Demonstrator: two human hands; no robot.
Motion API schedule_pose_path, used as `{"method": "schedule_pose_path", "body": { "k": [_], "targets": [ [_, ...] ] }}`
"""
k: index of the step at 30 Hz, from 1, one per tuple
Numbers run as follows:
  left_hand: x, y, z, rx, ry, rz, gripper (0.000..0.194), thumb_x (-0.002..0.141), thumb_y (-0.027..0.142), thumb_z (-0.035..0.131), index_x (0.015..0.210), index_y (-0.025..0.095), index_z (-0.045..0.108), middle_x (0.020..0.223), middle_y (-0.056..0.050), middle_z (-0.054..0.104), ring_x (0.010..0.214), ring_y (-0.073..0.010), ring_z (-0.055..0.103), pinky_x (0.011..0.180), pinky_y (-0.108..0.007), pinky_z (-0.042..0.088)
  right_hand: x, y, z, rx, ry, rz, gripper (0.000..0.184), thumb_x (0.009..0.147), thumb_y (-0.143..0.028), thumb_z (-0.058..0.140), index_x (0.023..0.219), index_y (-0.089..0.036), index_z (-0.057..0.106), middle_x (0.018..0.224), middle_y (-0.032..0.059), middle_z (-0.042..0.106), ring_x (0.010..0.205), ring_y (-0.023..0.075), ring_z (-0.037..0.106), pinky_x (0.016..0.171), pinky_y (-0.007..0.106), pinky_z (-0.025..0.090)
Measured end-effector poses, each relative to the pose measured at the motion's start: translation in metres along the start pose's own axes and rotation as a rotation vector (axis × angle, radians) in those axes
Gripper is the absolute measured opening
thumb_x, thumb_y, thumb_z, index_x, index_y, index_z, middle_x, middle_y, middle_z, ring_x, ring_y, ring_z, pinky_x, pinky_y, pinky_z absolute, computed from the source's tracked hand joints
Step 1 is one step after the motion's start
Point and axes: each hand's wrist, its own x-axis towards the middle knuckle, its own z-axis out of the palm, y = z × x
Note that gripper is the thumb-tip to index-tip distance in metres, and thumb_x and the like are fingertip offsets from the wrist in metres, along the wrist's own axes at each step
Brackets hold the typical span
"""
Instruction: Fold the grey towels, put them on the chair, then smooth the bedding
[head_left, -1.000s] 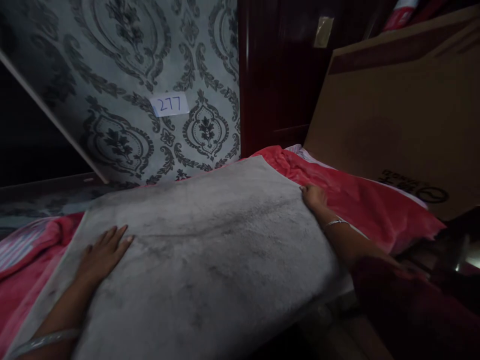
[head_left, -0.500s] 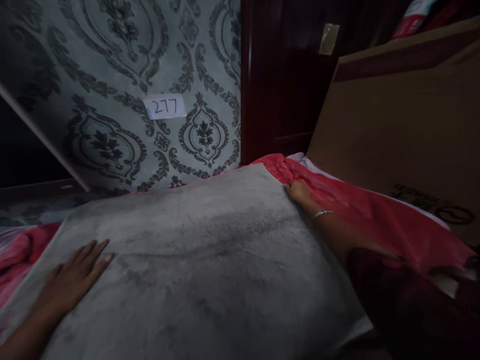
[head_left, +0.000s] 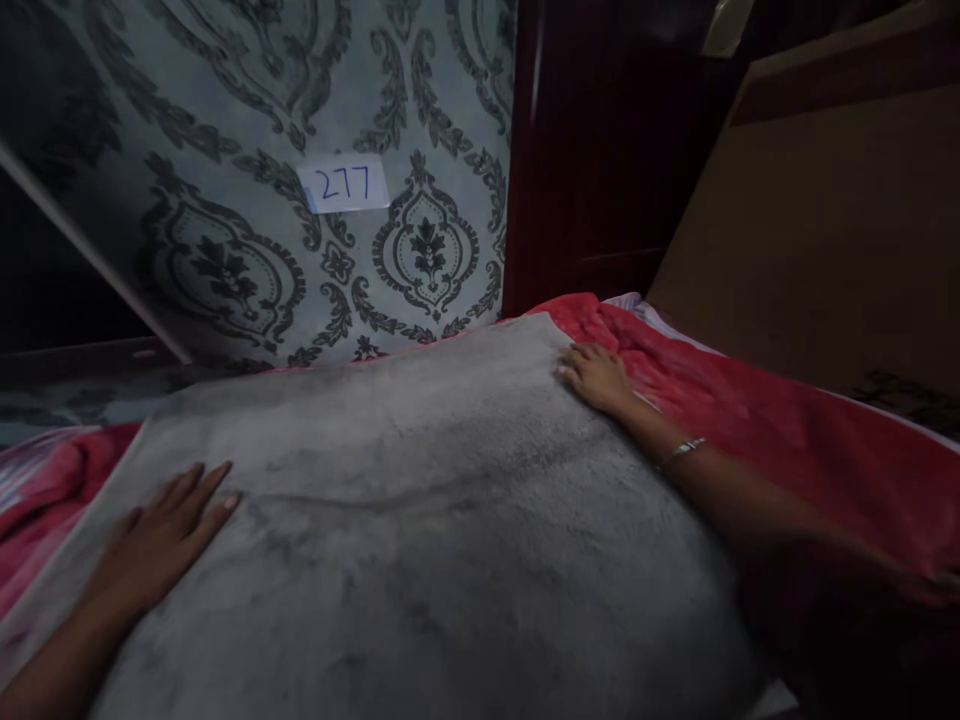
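A large grey fuzzy mat [head_left: 420, 520] lies spread over a red blanket [head_left: 750, 410]. My left hand [head_left: 161, 535] rests flat on the mat's left part, fingers stretched out and together. My right hand [head_left: 596, 375] lies palm down on the mat's far right corner, where grey meets red, fingers extended. A thin bangle [head_left: 681, 450] circles my right wrist. Neither hand holds anything.
A patterned grey wall panel [head_left: 247, 170] stands behind, with a paper label reading 277 [head_left: 343, 185]. Dark wooden furniture [head_left: 600, 160] rises at the back. A big cardboard box [head_left: 832, 220] leans at the right beside the blanket. A dark gap lies at the left.
My right hand slid inward along the mat's right edge to its far corner and flattened. My left hand stayed flat on the mat. The view shifted slightly.
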Motion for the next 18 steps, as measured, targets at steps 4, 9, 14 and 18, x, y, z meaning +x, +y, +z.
{"method": "schedule_pose_path", "body": {
  "k": [4, 9, 14, 18],
  "targets": [
    [-0.004, 0.015, -0.011, 0.053, -0.052, -0.013, 0.073, 0.094, 0.054, 0.022, 0.155, 0.016, 0.034, 0.162, -0.017, 0.027, 0.150, -0.0325, 0.024, 0.117, -0.057, 0.024, -0.007, -0.002, 0.011, 0.022, -0.206, -0.083, 0.057, 0.102, -0.051, 0.030, 0.156, -0.032, 0.032, 0.164, 0.0015, 0.025, 0.150, 0.0276, 0.022, 0.119, 0.057, 0.021],
    [-0.019, 0.025, -0.025, 0.100, 0.060, -0.070, 0.069, 0.096, 0.049, 0.023, 0.142, 0.006, 0.051, 0.146, -0.025, 0.049, 0.138, -0.0355, 0.044, 0.111, -0.050, 0.037, -0.025, -0.024, -0.007, 0.024, -0.273, 0.034, 0.058, 0.103, -0.050, 0.024, 0.155, -0.028, 0.034, 0.164, 0.0047, 0.023, 0.150, 0.0303, 0.020, 0.118, 0.062, 0.019],
    [-0.035, 0.029, -0.032, 0.024, 0.225, -0.106, 0.055, 0.095, 0.040, 0.031, 0.129, 0.014, 0.065, 0.116, -0.017, 0.071, 0.111, -0.0329, 0.065, 0.093, -0.043, 0.051, -0.110, -0.031, -0.015, 0.009, -0.199, -0.104, 0.058, 0.101, -0.055, 0.026, 0.155, -0.034, 0.034, 0.164, 0.0051, 0.024, 0.149, 0.0355, 0.021, 0.114, 0.066, 0.023],
    [-0.039, 0.026, -0.030, -0.022, 0.110, 0.118, 0.053, 0.093, 0.044, 0.038, 0.133, 0.019, 0.063, 0.130, -0.012, 0.066, 0.118, -0.0280, 0.062, 0.098, -0.037, 0.049, -0.162, -0.010, -0.008, -0.013, -0.194, -0.115, 0.062, 0.100, -0.055, 0.028, 0.158, -0.034, 0.025, 0.165, 0.0046, 0.021, 0.150, 0.0343, 0.019, 0.115, 0.064, 0.025]
  ]
}}
